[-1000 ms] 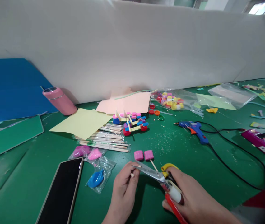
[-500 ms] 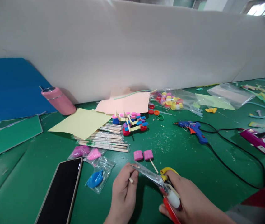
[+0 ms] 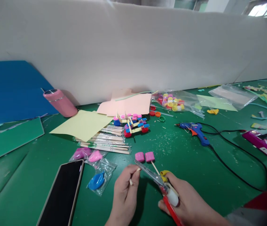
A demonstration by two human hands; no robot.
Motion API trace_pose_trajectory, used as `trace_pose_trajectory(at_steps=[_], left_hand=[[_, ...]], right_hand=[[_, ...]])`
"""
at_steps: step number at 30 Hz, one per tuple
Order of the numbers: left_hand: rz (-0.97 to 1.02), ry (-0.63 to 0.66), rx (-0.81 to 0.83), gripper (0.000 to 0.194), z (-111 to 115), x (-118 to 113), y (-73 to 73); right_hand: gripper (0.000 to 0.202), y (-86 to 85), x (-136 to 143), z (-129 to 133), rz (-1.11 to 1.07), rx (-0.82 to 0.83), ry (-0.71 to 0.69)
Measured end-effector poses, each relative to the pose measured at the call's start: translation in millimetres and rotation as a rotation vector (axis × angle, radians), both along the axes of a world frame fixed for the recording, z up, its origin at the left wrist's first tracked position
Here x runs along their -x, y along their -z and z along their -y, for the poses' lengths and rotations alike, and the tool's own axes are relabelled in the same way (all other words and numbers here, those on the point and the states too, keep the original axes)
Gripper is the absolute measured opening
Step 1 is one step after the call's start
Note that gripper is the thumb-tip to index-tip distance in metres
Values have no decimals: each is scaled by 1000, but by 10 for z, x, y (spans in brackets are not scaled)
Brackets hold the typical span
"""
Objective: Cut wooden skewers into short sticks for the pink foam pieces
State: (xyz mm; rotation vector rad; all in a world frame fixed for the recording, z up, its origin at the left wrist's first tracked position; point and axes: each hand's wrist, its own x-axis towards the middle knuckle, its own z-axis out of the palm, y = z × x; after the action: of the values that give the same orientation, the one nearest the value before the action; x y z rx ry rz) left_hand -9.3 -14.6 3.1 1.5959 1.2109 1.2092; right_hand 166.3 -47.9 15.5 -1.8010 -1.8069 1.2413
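My left hand pinches a short wooden stick between thumb and fingers. Just to its right, my right hand is wrapped round scissors with red and yellow handles; their blade tips lie beside the left fingertips. Beyond the blades, two pink clay pieces rest on the green table, the right one with a thin stick in it. Farther back stand small models of pale sticks with pink, blue and red parts.
A phone and bagged clay lie at left, near wrapped sticks. A pink bottle leans behind yellow paper. At right lie a blue glue gun, its black cord and a purple device.
The scissors and my right hand have shifted slightly left, and the blades look closer together. My left hand still holds the stick in nearly the same place.
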Motion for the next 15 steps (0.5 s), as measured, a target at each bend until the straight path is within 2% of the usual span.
trace_pose_trajectory(at_steps=[4,8,15], left_hand=[[29,-12,25,15,-11,-7,10],[47,3,30,16,-15,-6,13],[32,20,-25,19,-25,4,4]], right_hand=[[24,-55,-18,-14,-1,-24,-33],[26,-40,-59,2,83,-76,-52],[28,-67,-79,-5,123,-91,-55]])
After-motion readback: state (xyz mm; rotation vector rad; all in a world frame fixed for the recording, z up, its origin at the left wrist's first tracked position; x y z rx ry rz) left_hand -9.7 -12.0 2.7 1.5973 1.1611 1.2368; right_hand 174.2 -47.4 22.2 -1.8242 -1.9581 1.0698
